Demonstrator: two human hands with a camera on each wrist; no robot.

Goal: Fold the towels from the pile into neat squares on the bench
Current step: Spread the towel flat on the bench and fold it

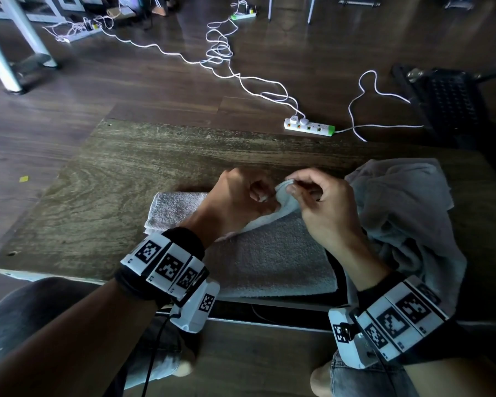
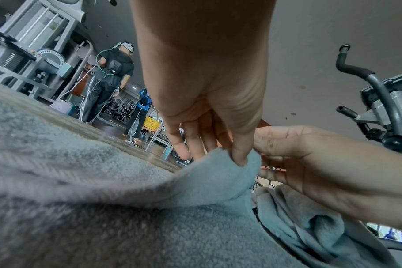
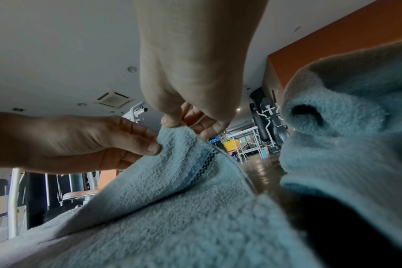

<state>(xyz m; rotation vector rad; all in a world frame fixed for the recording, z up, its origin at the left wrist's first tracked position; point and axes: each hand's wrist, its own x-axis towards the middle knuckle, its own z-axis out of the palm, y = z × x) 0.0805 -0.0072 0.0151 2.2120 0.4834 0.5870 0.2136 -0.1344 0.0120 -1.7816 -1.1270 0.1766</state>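
A grey-blue towel point(image 1: 269, 259) lies flat on the wooden bench point(image 1: 112, 179), with one far corner point(image 1: 284, 189) lifted. My left hand point(image 1: 265, 194) pinches that raised corner from the left, and my right hand point(image 1: 291, 186) pinches it from the right; the two hands almost touch. In the left wrist view my left hand point(image 2: 239, 157) pinches the towel point(image 2: 126, 199) between thumb and fingers, with my right hand point(image 2: 310, 163) beside it. The right wrist view has my right hand point(image 3: 181, 125) gripping the towel point(image 3: 172, 199) edge, my left hand point(image 3: 155, 145) next to it. The crumpled towel pile point(image 1: 398, 210) sits at the bench's right end.
On the floor just beyond the bench's far edge lies a white power strip point(image 1: 309, 126) with loose white cables point(image 1: 221, 53). Black gym equipment point(image 1: 447, 101) stands at the far right. My knees point(image 1: 26, 316) are below the bench's near edge. Two people point(image 2: 108, 81) stand far off.
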